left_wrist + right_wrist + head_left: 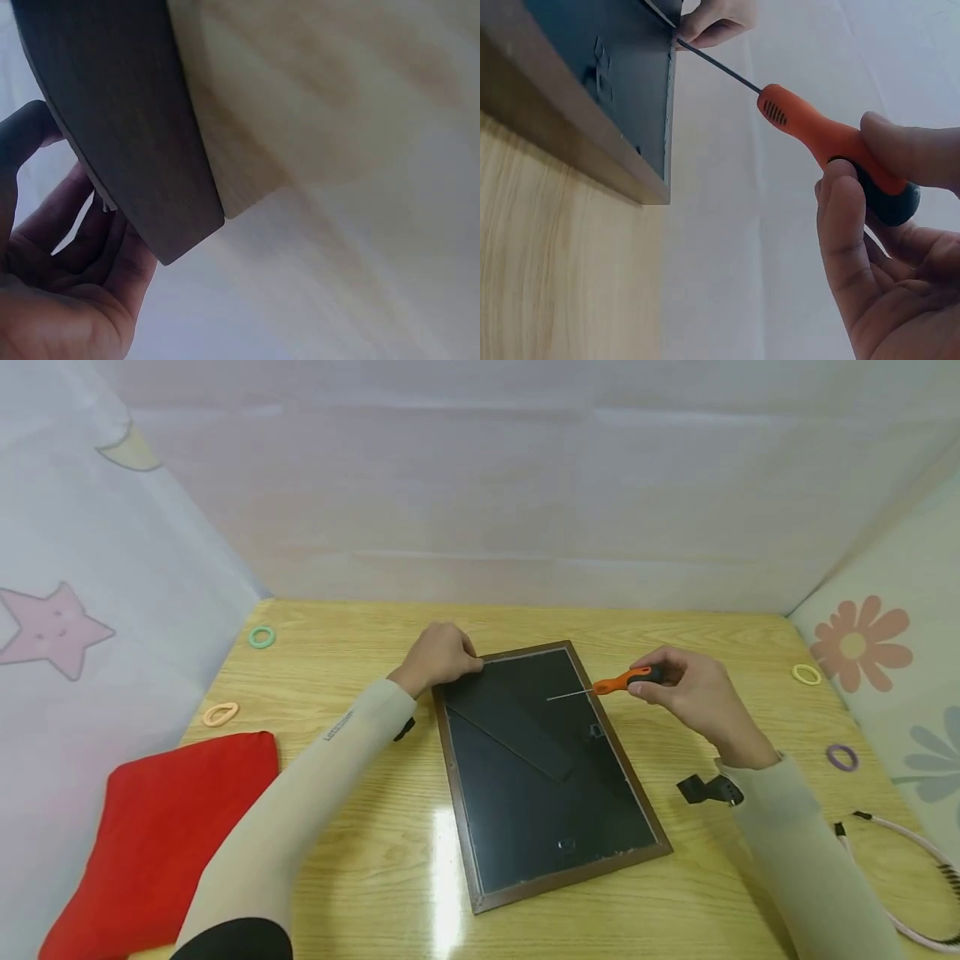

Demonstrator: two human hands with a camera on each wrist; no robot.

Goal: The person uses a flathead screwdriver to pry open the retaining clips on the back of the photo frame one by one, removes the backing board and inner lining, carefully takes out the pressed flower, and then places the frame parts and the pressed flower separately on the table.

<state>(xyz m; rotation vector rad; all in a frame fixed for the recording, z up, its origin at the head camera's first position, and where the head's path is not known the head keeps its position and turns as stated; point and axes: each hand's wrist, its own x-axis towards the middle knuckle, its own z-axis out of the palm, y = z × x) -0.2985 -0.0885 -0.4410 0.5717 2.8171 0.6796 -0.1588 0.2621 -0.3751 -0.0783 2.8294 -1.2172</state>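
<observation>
From the head view, a picture frame (547, 777) lies face down on the table (360, 860). The left hand (438, 656) grips its far left corner, and the right hand (693, 693) pinches an orange screwdriver (626, 679) whose tip is over the backing. The left wrist view shows fingers (67, 247) curled round the frame edge, though blurred. In the right wrist view, thumb and fingers clasp the handle, with the shaft reaching the frame's top edge.

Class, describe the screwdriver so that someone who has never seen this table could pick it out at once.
Start at the dark picture frame lying face down in the middle of the wooden table. Above its far right edge, the right hand pinches the screwdriver, its thin metal shaft reaching over the frame's back. Its orange and black handle sets it apart from the rings scattered around.
</observation>
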